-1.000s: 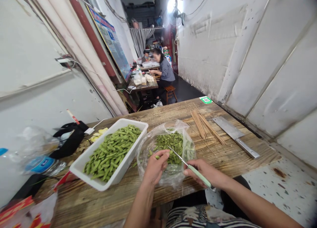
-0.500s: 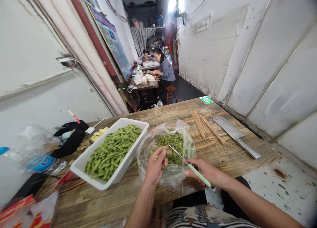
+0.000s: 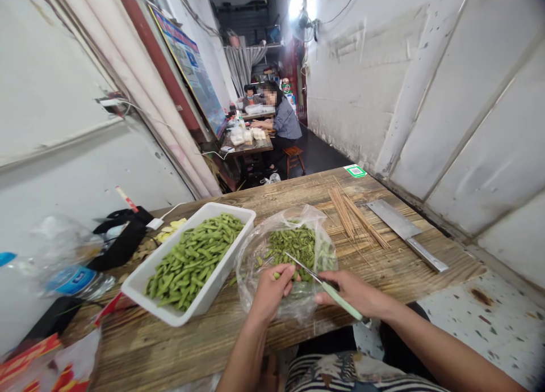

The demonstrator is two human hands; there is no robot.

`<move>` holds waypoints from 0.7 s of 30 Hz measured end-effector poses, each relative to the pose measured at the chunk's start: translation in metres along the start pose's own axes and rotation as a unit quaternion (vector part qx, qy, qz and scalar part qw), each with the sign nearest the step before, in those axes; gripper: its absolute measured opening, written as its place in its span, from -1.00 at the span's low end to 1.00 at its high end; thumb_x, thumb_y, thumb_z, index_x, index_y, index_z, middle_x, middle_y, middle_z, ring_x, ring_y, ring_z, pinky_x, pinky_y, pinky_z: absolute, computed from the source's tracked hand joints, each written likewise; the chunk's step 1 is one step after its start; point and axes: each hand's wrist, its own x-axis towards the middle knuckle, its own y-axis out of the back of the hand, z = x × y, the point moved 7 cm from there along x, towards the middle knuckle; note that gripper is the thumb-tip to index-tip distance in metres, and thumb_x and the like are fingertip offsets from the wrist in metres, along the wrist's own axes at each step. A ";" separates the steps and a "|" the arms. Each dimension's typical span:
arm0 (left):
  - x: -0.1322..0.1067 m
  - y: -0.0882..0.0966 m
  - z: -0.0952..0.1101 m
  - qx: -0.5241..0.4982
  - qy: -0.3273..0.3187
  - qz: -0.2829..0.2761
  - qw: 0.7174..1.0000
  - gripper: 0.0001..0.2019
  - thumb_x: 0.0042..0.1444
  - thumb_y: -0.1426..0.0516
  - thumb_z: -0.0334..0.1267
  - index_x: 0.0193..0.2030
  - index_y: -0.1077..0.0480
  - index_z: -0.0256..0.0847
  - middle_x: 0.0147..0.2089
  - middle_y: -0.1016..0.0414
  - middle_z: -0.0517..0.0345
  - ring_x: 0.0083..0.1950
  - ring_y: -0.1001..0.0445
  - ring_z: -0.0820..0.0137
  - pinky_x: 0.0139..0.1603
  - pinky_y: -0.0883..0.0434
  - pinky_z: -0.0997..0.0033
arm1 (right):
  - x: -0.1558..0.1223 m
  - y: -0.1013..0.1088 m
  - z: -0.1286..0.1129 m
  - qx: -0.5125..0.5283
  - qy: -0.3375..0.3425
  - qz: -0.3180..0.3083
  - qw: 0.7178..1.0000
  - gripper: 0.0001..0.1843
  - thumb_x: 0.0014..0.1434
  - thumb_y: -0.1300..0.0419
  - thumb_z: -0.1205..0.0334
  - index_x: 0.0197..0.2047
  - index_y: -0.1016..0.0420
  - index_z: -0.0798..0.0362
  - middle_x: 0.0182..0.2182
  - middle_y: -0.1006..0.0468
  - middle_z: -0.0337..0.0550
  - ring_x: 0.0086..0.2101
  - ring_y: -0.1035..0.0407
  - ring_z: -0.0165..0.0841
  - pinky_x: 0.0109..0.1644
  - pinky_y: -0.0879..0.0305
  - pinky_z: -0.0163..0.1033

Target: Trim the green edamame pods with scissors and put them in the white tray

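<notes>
My left hand [image 3: 272, 290] is closed in a pinch on a green bean pod [image 3: 277, 275], over the near side of a clear plastic bag [image 3: 247, 278]. In my right hand [image 3: 351, 293] I grip scissors [image 3: 340, 301] with pale green handles. Their silver blades point up and left, with the tips just above my left fingers. Small green pods and trimmings [image 3: 293, 244] lie inside the opened bag. Left of it, a white plastic tub [image 3: 200, 310] holds a heap of green bean pods [image 3: 196, 256].
Thin wooden skewers [image 3: 355, 219] and a cleaver [image 3: 402, 230] lie on the wooden table [image 3: 170, 352] to the right. A water bottle [image 3: 79, 281] and a red packet [image 3: 63, 361] are at the left. Farther back, a person [image 3: 285, 117] sits at another table.
My left hand has turned and moved slightly down and right, closer under the scissors. The scissors have barely shifted. The seated person's hands have moved a little left.
</notes>
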 end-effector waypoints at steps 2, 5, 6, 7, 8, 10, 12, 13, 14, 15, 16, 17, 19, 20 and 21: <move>-0.001 0.000 -0.002 0.005 0.012 -0.010 1.000 -0.62 0.04 -0.11 -0.01 -0.32 -0.45 -0.37 -0.46 -0.40 0.17 -0.65 -0.03 0.67 -0.60 0.07 0.56 | 0.001 0.001 0.004 -0.009 -0.005 0.016 1.000 -0.58 -0.01 -0.22 -0.08 -0.29 -0.55 0.13 -0.48 -0.48 -0.24 -0.41 -0.31 -0.33 -0.32 -0.23 -0.34; -0.003 0.013 0.003 0.031 0.015 0.009 0.999 -0.60 0.06 -0.08 0.01 -0.21 -0.43 -0.34 -0.43 -0.42 0.17 -0.66 -0.06 0.64 -0.62 0.05 0.57 | 0.002 0.004 0.010 -0.022 -0.005 0.036 0.999 -0.59 0.00 -0.20 -0.09 -0.38 -0.53 0.15 -0.54 -0.43 -0.25 -0.48 -0.26 -0.37 -0.39 -0.18 -0.36; -0.004 0.023 0.010 0.057 0.000 0.035 0.998 -0.60 0.07 -0.06 0.01 -0.18 -0.42 -0.33 -0.42 -0.42 0.16 -0.65 -0.09 0.62 -0.62 0.01 0.57 | 0.002 0.004 0.012 -0.027 -0.004 0.038 0.999 -0.59 0.02 -0.18 -0.09 -0.39 -0.52 0.15 -0.56 -0.41 -0.26 -0.50 -0.24 -0.39 -0.42 -0.15 -0.37; -0.005 0.037 0.022 0.095 -0.025 0.075 0.992 -0.60 0.09 -0.04 0.01 -0.16 -0.41 -0.31 -0.41 -0.44 0.16 -0.64 -0.13 0.59 -0.61 -0.05 0.56 | 0.003 0.004 0.015 -0.033 -0.005 0.039 0.999 -0.58 0.03 -0.17 -0.09 -0.40 -0.50 0.15 -0.58 -0.38 -0.27 -0.51 -0.22 -0.40 -0.44 -0.13 -0.37; -0.006 0.054 0.037 0.147 -0.057 0.127 0.979 -0.61 0.11 -0.01 -0.01 -0.15 -0.41 -0.30 -0.39 -0.45 0.14 -0.61 -0.19 0.56 -0.58 -0.12 0.54 | 0.002 0.004 0.017 -0.040 -0.006 0.037 0.999 -0.58 0.04 -0.16 -0.10 -0.40 -0.48 0.16 -0.58 -0.36 -0.28 -0.52 -0.20 -0.42 -0.45 -0.11 -0.38; -0.010 0.092 0.078 0.283 -0.130 0.252 0.916 -0.65 0.15 0.04 -0.07 -0.15 -0.42 -0.28 -0.33 -0.49 0.08 -0.50 -0.33 0.46 -0.44 -0.27 0.46 | 0.002 0.004 0.021 -0.049 -0.007 0.033 0.998 -0.59 0.06 -0.15 -0.09 -0.38 -0.47 0.15 -0.58 -0.34 -0.29 -0.52 -0.19 -0.43 -0.46 -0.09 -0.39; -0.010 0.125 0.122 0.441 -0.175 0.359 0.804 -0.67 0.18 0.08 -0.17 -0.16 -0.42 -0.30 -0.23 -0.50 -0.02 -0.28 -0.43 0.31 -0.20 -0.32 0.32 | 0.001 0.004 0.022 -0.059 -0.002 0.031 0.998 -0.60 0.06 -0.15 -0.08 -0.38 -0.46 0.15 -0.56 -0.35 -0.29 -0.50 -0.20 -0.42 -0.45 -0.09 -0.39; -0.006 0.140 0.139 0.508 -0.173 0.387 0.750 -0.66 0.19 0.10 -0.21 -0.11 -0.40 -0.33 -0.18 -0.49 -0.09 -0.18 -0.43 0.23 -0.11 -0.31 0.22 | 0.001 0.004 0.022 -0.065 0.000 0.031 0.997 -0.61 0.06 -0.15 -0.07 -0.38 -0.46 0.14 -0.56 -0.35 -0.29 -0.50 -0.20 -0.42 -0.44 -0.08 -0.39; 0.003 0.153 0.153 0.560 -0.153 0.391 0.715 -0.65 0.19 0.11 -0.24 -0.06 -0.38 -0.38 -0.15 -0.48 -0.16 -0.12 -0.42 0.17 -0.08 -0.30 0.13 | 0.001 0.003 0.022 -0.070 0.002 0.031 0.997 -0.61 0.06 -0.15 -0.07 -0.39 -0.46 0.14 -0.56 -0.35 -0.29 -0.50 -0.20 -0.42 -0.45 -0.08 -0.39; 0.015 0.162 0.161 0.606 -0.122 0.367 0.695 -0.63 0.18 0.09 -0.23 -0.04 -0.37 -0.42 -0.13 -0.47 -0.22 -0.09 -0.41 0.09 -0.07 -0.28 0.03 | 0.000 0.003 0.022 -0.074 0.002 0.032 0.997 -0.61 0.06 -0.15 -0.07 -0.39 -0.46 0.14 -0.56 -0.36 -0.29 -0.50 -0.20 -0.42 -0.45 -0.07 -0.39; 0.026 0.169 0.166 0.637 -0.087 0.334 0.689 -0.63 0.14 0.03 -0.20 -0.05 -0.37 -0.44 -0.13 -0.47 -0.26 -0.07 -0.40 0.02 -0.06 -0.25 -0.09 | 0.000 0.002 0.023 -0.075 0.001 0.031 0.997 -0.61 0.05 -0.15 -0.08 -0.39 -0.46 0.14 -0.57 -0.36 -0.29 -0.51 -0.20 -0.42 -0.46 -0.07 -0.39; 0.034 0.171 0.171 0.655 -0.064 0.307 0.688 -0.63 0.09 -0.04 -0.17 -0.09 -0.40 -0.44 -0.13 -0.47 -0.28 -0.06 -0.40 -0.04 -0.06 -0.22 -0.19 | -0.001 0.002 0.023 -0.073 0.000 0.030 0.997 -0.61 0.05 -0.16 -0.08 -0.39 -0.47 0.13 -0.57 -0.36 -0.29 -0.51 -0.20 -0.42 -0.46 -0.08 -0.39; 0.035 0.155 0.178 0.665 -0.069 0.265 0.695 -0.64 0.00 -0.12 -0.15 -0.14 -0.43 -0.40 -0.10 -0.47 -0.27 -0.01 -0.37 -0.08 0.00 -0.15 -0.27 | -0.002 0.002 0.022 -0.065 0.000 0.027 0.998 -0.61 0.05 -0.16 -0.07 -0.39 -0.47 0.14 -0.57 -0.37 -0.29 -0.52 -0.21 -0.42 -0.46 -0.09 -0.38; 0.028 0.135 0.182 0.657 -0.102 0.247 0.706 -0.65 0.00 -0.12 -0.15 -0.14 -0.43 -0.36 -0.06 -0.47 -0.23 0.03 -0.36 -0.05 0.05 -0.13 -0.24 | -0.003 0.003 0.022 -0.061 0.000 0.028 0.998 -0.61 0.06 -0.15 -0.07 -0.39 -0.47 0.14 -0.57 -0.37 -0.29 -0.52 -0.21 -0.42 -0.45 -0.10 -0.38; 0.015 0.109 0.183 0.643 -0.150 0.220 0.718 -0.67 0.03 -0.09 -0.18 -0.10 -0.42 -0.33 -0.01 -0.45 -0.20 0.07 -0.34 0.01 0.09 -0.16 -0.16 | -0.003 0.005 0.021 -0.055 -0.001 0.032 0.998 -0.61 0.06 -0.14 -0.07 -0.39 -0.47 0.14 -0.58 -0.36 -0.28 -0.52 -0.22 -0.41 -0.45 -0.12 -0.37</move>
